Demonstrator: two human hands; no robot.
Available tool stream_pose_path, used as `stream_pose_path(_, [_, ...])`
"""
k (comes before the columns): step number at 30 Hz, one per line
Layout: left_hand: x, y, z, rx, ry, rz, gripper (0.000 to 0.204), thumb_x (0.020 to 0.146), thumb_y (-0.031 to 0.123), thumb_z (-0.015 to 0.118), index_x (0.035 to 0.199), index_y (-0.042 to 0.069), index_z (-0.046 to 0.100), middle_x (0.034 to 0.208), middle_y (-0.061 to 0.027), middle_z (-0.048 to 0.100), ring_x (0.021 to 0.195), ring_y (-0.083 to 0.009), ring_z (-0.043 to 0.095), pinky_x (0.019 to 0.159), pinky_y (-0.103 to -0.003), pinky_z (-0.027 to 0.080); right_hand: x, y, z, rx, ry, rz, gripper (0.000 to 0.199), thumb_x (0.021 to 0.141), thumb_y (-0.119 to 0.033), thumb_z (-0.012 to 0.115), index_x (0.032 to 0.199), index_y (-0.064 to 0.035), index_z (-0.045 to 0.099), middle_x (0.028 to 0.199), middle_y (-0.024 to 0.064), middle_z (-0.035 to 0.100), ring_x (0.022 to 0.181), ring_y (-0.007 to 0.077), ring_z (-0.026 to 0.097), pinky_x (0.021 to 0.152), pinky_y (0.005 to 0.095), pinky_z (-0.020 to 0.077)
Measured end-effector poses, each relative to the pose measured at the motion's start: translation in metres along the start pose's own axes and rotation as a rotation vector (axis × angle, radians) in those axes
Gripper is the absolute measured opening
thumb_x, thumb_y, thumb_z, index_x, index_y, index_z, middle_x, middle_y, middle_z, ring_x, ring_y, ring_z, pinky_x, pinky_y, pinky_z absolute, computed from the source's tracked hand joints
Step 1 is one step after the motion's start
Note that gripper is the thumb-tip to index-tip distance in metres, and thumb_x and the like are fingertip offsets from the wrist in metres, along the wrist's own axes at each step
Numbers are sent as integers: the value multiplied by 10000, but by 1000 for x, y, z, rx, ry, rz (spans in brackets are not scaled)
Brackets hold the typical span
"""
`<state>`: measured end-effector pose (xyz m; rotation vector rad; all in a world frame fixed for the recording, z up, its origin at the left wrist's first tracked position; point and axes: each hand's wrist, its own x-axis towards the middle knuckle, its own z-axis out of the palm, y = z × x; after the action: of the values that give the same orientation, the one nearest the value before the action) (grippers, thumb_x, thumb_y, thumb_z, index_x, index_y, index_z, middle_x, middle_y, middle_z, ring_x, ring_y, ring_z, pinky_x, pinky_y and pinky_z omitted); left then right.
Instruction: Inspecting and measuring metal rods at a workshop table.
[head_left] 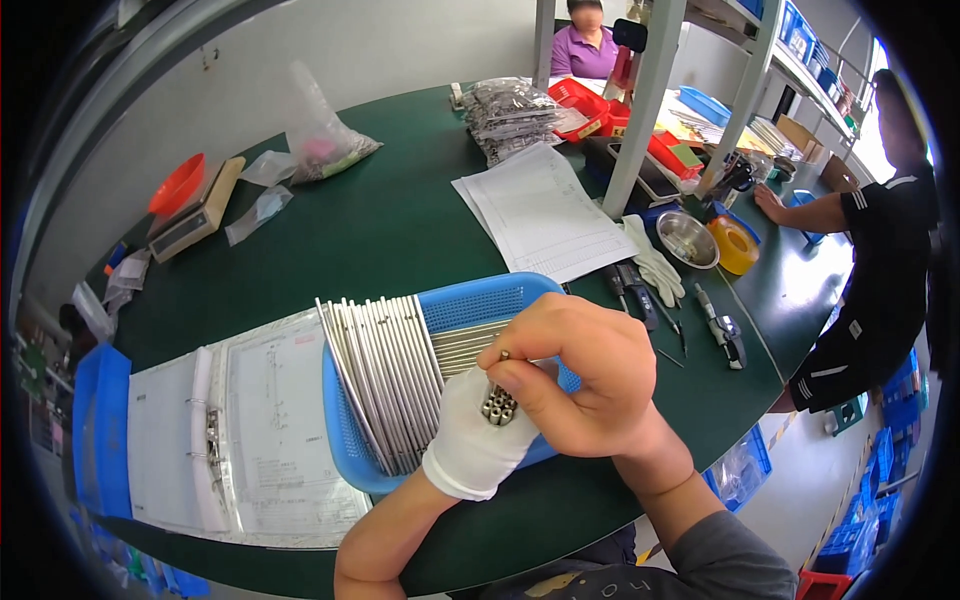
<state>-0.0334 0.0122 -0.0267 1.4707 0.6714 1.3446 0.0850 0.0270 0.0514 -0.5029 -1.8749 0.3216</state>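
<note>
The right hand's fingers [512, 380] pinch a slim metal piece [504, 355] between thumb and forefinger, just above the white-gloved left hand [472, 430]. That hand is closed around a bundle of metal rods [498, 407], their hollow ends facing up; its fingertips are partly hidden behind the right hand. Both hands are over the right part of a blue basket [350, 440], whose far rim shows beyond the knuckles. Inside, a row of silver rods [385, 380] leans on the left wall, the tips rising past the rim, with more rods lying crosswise beside it.

On the left, an open binder [285, 430] reaches right up to the basket, leaving little room there. The near edge of the green table [290, 245] curves close below the basket. Beyond the far rim, a broad stretch of green surface gives room toward the plastic bag [325, 135] and the scale [200, 210]. To the far right, room is tighter: paper sheets [560, 215], a white glove [652, 260], a measuring tool [720, 328] and a metal bowl [688, 240] stand between the right hand and a shelf post [645, 110].
</note>
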Motion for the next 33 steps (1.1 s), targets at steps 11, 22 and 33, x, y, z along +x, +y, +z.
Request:
stream_pose_path(11, [-3,-8,-2,10,6,-10,208,782,56,657,968,10,575,818,-67,619,752,-134,598,654,-257,464,1,3,0,-14,-30,-23,116,653,44,638,758,-7,632,704,77,639,591,182,588,540,269,447])
stream_pose_path(22, [-3,-17,-3,-101,-50,-38,294,832,99,623,1098,20,525,1019,-85,595,942,-146,584,803,-262,472,-4,6,2,-42,-17,-77,113,678,-11,658,779,-51,628,699,46,640,568,173,580,534,271,427])
stream_pose_path(33, [3,5,-1,88,5,3,181,781,64,655,932,5,574,793,-71,618,729,-143,600,639,-261,465,3,2,-3,-187,13,-112,133,645,-18,695,734,-54,603,651,32,585,553,203,561,509,296,399])
